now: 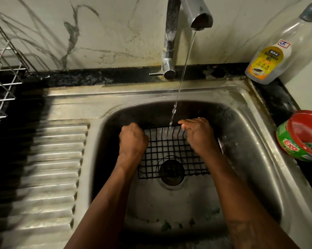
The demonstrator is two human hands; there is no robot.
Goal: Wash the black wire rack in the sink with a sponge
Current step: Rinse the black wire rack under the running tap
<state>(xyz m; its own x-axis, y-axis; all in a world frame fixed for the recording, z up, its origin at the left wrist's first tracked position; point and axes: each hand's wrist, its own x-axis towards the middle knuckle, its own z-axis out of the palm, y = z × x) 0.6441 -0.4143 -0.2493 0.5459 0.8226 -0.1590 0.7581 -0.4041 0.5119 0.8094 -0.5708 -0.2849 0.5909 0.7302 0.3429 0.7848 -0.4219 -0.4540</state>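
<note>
The black wire rack (pixel 171 151) is held over the drain inside the steel sink (pixel 255 123), tilted with its far edge raised. My left hand (pixel 132 139) grips the rack's left side with curled fingers. My right hand (pixel 198 133) holds the right side, thumb and fingers around the top wire. A thin stream of water (pixel 183 76) runs from the tap (pixel 187 13) onto the rack's far edge between my hands. No sponge is visible.
A dishwash gel bottle (pixel 270 58) stands at the back right corner. A red and green soap tub (pixel 302 135) sits on the right counter. The ribbed drainboard (pixel 49 169) lies left, with a metal dish rack (pixel 2 83) at far left.
</note>
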